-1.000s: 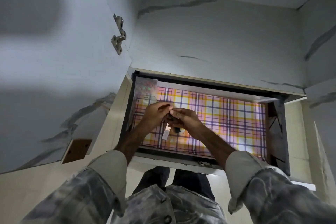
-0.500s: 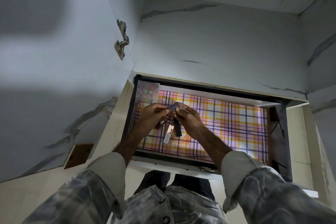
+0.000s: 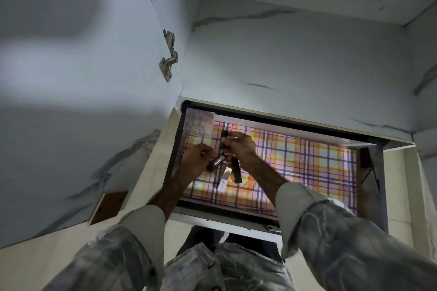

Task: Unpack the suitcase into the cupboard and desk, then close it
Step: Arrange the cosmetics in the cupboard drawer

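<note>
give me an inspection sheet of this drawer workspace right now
surface: open drawer, plaid liner mostly bare
job's things: white tube and black stick on the liner; clear box in the far left corner
clutter: nothing seen
hands: left hand holds a small reddish tube; right hand pinches a small dark piece
cables: nothing seen
surroundings: marbled cupboard wall, metal hinge on the open door; suitcase not in view

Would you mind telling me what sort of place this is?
Probably the inside of a fitted cupboard: an open drawer lined with checked paper, a door hinge on the side panel, and marble-patterned walls.
</note>
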